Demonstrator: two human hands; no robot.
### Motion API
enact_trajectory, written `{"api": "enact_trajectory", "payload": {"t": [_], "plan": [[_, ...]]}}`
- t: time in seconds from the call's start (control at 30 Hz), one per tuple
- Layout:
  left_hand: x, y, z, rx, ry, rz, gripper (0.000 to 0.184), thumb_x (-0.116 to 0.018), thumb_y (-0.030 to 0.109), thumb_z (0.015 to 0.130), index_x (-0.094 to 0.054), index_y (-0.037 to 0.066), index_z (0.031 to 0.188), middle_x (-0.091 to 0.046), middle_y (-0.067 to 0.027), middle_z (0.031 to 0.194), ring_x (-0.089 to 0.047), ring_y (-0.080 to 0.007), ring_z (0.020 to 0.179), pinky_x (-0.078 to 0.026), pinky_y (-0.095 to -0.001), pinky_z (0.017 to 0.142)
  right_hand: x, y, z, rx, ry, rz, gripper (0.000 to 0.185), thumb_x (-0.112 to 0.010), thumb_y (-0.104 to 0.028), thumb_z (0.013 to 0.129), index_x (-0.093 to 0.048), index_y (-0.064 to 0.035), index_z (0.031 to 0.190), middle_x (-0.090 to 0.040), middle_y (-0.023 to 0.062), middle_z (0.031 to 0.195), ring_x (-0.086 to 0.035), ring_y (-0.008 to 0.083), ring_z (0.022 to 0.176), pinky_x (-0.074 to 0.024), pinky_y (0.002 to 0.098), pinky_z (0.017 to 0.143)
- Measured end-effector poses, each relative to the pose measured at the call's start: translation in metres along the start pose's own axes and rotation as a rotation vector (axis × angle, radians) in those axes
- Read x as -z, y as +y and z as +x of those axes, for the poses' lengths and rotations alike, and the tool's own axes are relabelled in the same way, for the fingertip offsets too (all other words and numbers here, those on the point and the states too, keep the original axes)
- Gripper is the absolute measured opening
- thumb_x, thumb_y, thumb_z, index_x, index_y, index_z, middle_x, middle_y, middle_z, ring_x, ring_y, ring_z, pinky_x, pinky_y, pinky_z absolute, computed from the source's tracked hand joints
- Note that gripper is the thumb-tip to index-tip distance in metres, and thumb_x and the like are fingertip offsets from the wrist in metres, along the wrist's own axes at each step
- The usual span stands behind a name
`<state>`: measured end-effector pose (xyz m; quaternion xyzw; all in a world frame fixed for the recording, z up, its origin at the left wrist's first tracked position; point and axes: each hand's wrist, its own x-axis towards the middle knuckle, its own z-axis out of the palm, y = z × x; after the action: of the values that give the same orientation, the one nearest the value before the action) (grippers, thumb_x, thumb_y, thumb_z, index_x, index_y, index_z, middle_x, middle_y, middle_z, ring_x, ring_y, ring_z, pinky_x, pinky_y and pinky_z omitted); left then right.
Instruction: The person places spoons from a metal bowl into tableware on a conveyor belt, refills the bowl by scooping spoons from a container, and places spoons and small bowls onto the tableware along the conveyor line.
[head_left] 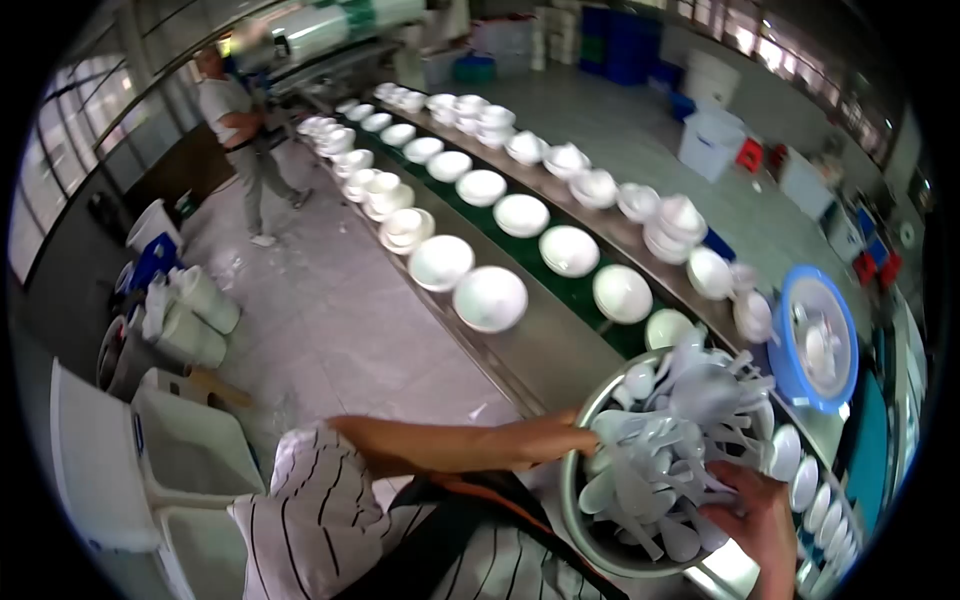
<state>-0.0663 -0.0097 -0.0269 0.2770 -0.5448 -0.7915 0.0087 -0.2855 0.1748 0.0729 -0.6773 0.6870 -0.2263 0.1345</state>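
A round metal basin heaped with white spoons is in front of me at the lower right. My left hand is at the basin's left rim, its fingers closed on the edge. My right hand reaches in from the lower right over the spoons, its fingers bent against them; which spoon it touches, if any, is hard to make out. White bowls stand in a row on the green belt beyond the basin.
Bowls line both metal edges of the conveyor. A blue basin stands at right, near white spoons or dishes. Bins are on the left floor. A person stands at upper left.
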Motion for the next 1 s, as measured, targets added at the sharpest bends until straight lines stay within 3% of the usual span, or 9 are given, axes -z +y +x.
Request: {"api": "enact_trajectory", "payload": {"t": [0.03,0.1,0.17,0.27,0.33,0.43,0.6,0.77,1.0], "plan": [[-0.003,0.004,-0.019,-0.058,0.108,-0.149,0.058,-0.051,0.009,0.078,-0.037,-0.001,0.134,-0.055,-0.0067,0.103,-0.051,-0.0131,0.094,-0.043,-0.0266,0.082,0.009,0.004,0.024,0.117,-0.037,0.032,0.043,-0.077,-0.005,0.060,-0.064,0.0006,0.101,-0.066,0.0147,0.094,-0.067,0.0264,0.084,-0.0528,0.0323,0.071],[0.011,0.015,-0.053,-0.102,0.208,-0.304,0.060,-0.050,0.008,0.078,-0.035,-0.002,0.135,-0.053,-0.0104,0.116,-0.051,-0.0175,0.106,-0.042,-0.0288,0.091,0.031,-0.005,0.073,-0.086,-0.274,0.409,0.058,-0.077,-0.004,0.067,-0.053,-0.0018,0.120,-0.061,0.0178,0.106,-0.062,0.0255,0.094,-0.0505,0.0369,0.080],[0.039,-0.004,-0.074,-0.152,0.366,-0.453,0.061,-0.049,0.007,0.077,-0.032,-0.003,0.136,-0.052,-0.0115,0.120,-0.050,-0.0193,0.109,-0.041,-0.0305,0.094,0.032,-0.012,0.121,0.043,-0.065,0.700,0.062,-0.078,-0.012,0.069,-0.051,0.0007,0.123,-0.062,0.0080,0.092,-0.062,0.0144,0.082,-0.0511,0.0265,0.070],[0.083,-0.016,-0.121,-0.244,0.554,-0.594,0.059,-0.051,0.002,0.076,-0.035,-0.002,0.133,-0.052,-0.0159,0.120,-0.056,-0.0259,0.106,-0.046,-0.0370,0.092,0.023,-0.063,0.200,0.217,-0.125,0.912,0.056,-0.070,-0.023,0.078,-0.050,0.0002,0.125,-0.060,0.0049,0.094,-0.057,0.0108,0.078,-0.0480,0.0246,0.071],[0.108,-0.015,-0.162,-0.309,0.690,-0.653,0.063,-0.053,0.000,0.074,-0.032,-0.003,0.134,-0.051,-0.0190,0.121,-0.057,-0.0295,0.107,-0.047,-0.0405,0.093,-0.013,-0.093,0.257,0.216,-0.516,0.669,0.037,-0.064,-0.010,0.082,-0.057,-0.0027,0.118,-0.062,0.0040,0.100,-0.056,0.0099,0.088,-0.0455,0.0259,0.081],[0.166,-0.018,-0.221,-0.401,0.880,-0.731,0.062,-0.052,-0.002,0.074,-0.032,-0.007,0.132,-0.052,-0.0223,0.116,-0.059,-0.0317,0.102,-0.051,-0.0406,0.089,-0.077,-0.181,0.328,0.333,-0.853,0.551,0.028,-0.064,-0.015,0.086,-0.061,-0.0035,0.111,-0.061,0.0004,0.096,-0.055,0.0084,0.090,-0.0432,0.0238,0.082],[0.296,-0.040,-0.299,-0.400,1.060,-0.749,0.062,-0.050,-0.004,0.074,-0.032,-0.004,0.133,-0.050,-0.0182,0.121,-0.053,-0.0293,0.109,-0.043,-0.0379,0.096,-0.158,-0.306,0.447,0.366,-0.776,1.010,0.044,-0.056,-0.020,0.090,-0.049,-0.0031,0.130,-0.059,0.0018,0.103,-0.053,0.0071,0.092,-0.0424,0.0210,0.080],[0.385,-0.049,-0.355,-0.390,1.256,-0.865,0.054,-0.050,-0.007,0.070,-0.042,-0.005,0.123,-0.054,-0.0195,0.109,-0.058,-0.0329,0.095,-0.051,-0.0427,0.084,-0.231,-0.343,0.550,0.092,-0.719,1.132,0.042,-0.062,-0.018,0.088,-0.053,0.0000,0.124,-0.061,0.0054,0.108,-0.058,0.0105,0.093,-0.0478,0.0249,0.081],[0.510,-0.055,-0.386,-0.415,1.306,-1.005,0.053,-0.048,-0.007,0.071,-0.042,-0.005,0.124,-0.055,-0.0194,0.110,-0.058,-0.0327,0.099,-0.050,-0.0410,0.086,-0.285,-0.365,0.706,-0.106,-0.462,1.080,0.039,-0.070,-0.026,0.082,-0.058,-0.0018,0.110,-0.063,0.0049,0.097,-0.061,0.0116,0.086,-0.0502,0.0266,0.072]]}}
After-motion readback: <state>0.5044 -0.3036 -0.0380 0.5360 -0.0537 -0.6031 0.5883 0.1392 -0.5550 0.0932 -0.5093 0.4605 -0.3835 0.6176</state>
